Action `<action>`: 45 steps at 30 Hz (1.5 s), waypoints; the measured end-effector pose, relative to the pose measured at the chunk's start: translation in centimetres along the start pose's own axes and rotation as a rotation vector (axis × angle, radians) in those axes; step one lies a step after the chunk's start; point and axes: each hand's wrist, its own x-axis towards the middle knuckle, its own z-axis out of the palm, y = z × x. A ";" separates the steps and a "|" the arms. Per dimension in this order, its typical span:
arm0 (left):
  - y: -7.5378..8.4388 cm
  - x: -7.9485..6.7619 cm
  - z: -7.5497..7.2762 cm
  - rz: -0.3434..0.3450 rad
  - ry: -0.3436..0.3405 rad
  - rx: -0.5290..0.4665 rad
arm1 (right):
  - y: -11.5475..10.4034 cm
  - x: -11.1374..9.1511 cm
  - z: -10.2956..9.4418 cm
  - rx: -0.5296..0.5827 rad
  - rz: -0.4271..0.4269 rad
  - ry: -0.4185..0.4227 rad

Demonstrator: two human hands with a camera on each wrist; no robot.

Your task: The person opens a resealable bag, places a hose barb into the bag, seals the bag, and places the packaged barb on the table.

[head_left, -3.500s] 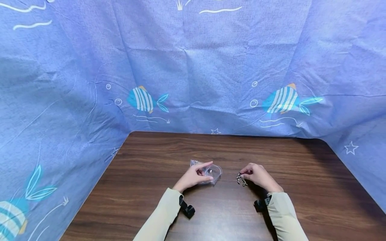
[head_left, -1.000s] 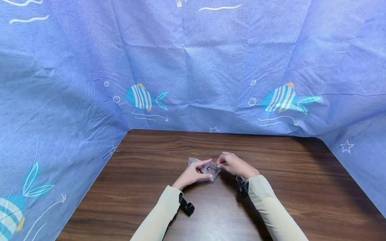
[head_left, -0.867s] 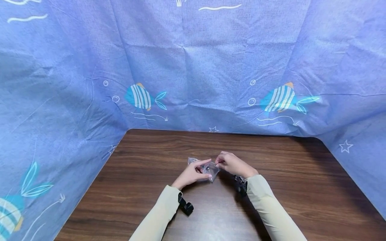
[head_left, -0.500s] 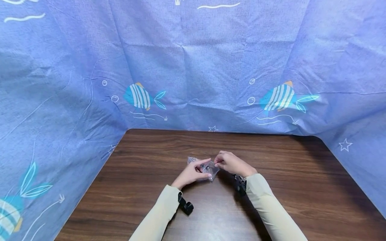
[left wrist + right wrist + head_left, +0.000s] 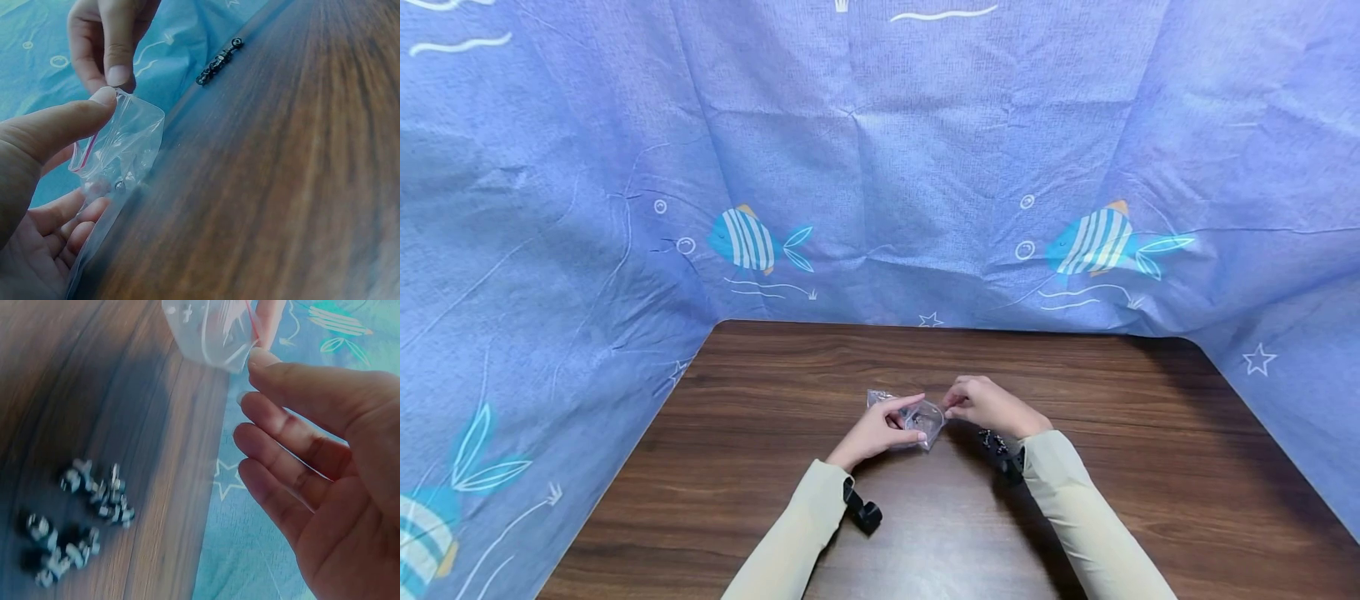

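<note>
My left hand (image 5: pixel 874 433) holds a small clear zip bag (image 5: pixel 927 425) with its mouth spread toward the right hand. In the left wrist view, a pink strip (image 5: pixel 87 150) runs along the bag's mouth, and a small metal screw (image 5: pixel 120 185) shows inside. My right hand (image 5: pixel 992 408) is beside the bag's opening, thumb tip right at its rim. Its fingers are loosely bent, and nothing shows between them in the right wrist view. Several small dark, shiny screws (image 5: pixel 112 503) lie in a loose pile on the table, below the right hand in the head view.
The brown wood-grain table (image 5: pixel 775 367) has rounded far corners. Blue fabric (image 5: pixel 865 167) printed with fish hangs behind it and at both sides. Each wrist wears a black camera, such as the left wrist camera (image 5: pixel 868 517).
Earlier, my right hand was over the screw pile, then came to the bag's mouth with fingertips pinched. Since half a second ago it has drawn back slightly right, fingers looser. The left hand keeps its hold.
</note>
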 end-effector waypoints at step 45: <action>-3.4 1.0 0.9 -0.034 0.032 -0.008 | 4.6 -3.1 -1.2 -0.042 0.004 -0.155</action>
